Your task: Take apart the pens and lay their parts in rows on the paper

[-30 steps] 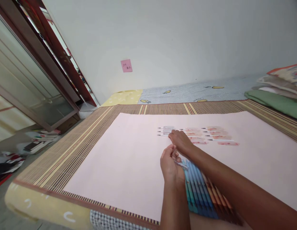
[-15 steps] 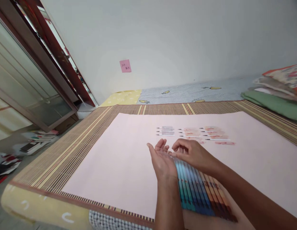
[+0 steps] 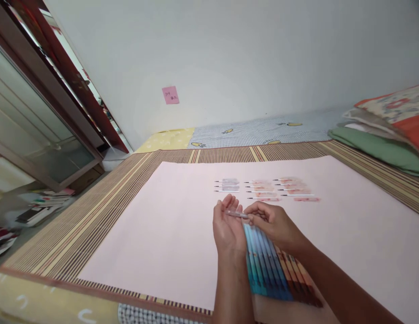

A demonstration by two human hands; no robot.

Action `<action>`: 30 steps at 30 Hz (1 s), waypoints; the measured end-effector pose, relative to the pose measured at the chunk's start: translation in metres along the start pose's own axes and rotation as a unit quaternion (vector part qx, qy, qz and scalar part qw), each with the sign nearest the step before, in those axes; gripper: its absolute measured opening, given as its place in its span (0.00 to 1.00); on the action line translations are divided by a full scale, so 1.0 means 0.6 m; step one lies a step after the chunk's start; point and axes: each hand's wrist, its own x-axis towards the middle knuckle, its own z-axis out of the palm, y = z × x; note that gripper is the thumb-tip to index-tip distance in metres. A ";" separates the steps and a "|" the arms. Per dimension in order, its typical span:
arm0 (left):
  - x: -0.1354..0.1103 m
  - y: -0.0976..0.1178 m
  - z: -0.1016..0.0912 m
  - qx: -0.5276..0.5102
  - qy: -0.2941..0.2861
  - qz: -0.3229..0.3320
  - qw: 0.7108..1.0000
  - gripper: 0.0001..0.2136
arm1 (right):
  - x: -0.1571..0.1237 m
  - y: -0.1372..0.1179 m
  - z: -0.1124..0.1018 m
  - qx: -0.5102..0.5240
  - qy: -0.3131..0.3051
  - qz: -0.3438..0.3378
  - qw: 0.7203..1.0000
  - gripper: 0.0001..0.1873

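Both my hands meet over a pale pink sheet point(image 3: 168, 234) spread on a striped mat. My left hand point(image 3: 226, 227) and my right hand point(image 3: 273, 222) pinch the two ends of one clear pen point(image 3: 236, 214) between them. Under my wrists lies a row of several blue and orange-brown pens point(image 3: 273, 265) side by side. Beyond my fingers, small pen parts lie in groups: clear caps with refills point(image 3: 227, 185) on the left, pinkish caps with refills point(image 3: 280, 189) on the right.
The striped mat point(image 3: 77, 234) covers a bed with a checked sheet point(image 3: 263, 130) against a white wall bearing a pink sticky note point(image 3: 170, 95). Folded green and patterned bedding point(image 3: 385, 130) sits far right. A glass door point(image 3: 37, 130) and books on the floor point(image 3: 37, 207) are at left.
My right hand drew back from the far parts to my left hand. The left palm opened, then its fingers closed; now both hands hold the clear pen.
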 end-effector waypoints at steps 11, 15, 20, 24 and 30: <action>0.010 -0.021 -0.009 0.070 0.066 0.034 0.995 0.12 | -0.004 0.016 -0.003 -0.032 0.057 -0.007 0.998 0.10; 0.007 -0.019 -0.008 0.073 0.068 0.056 0.993 0.10 | 0.002 0.013 -0.004 -0.127 0.038 -0.071 0.989 0.08; 0.006 -0.016 -0.008 0.055 0.126 0.051 0.989 0.08 | 0.051 0.006 -0.009 -0.294 0.024 -0.123 0.948 0.07; 0.008 -0.012 -0.012 0.049 0.174 0.056 0.982 0.04 | 0.116 0.015 -0.001 -0.436 -0.001 -0.103 0.894 0.08; 0.006 -0.010 -0.012 0.039 0.166 0.022 0.985 0.05 | 0.166 0.047 0.025 -0.554 -0.029 -0.057 0.830 0.12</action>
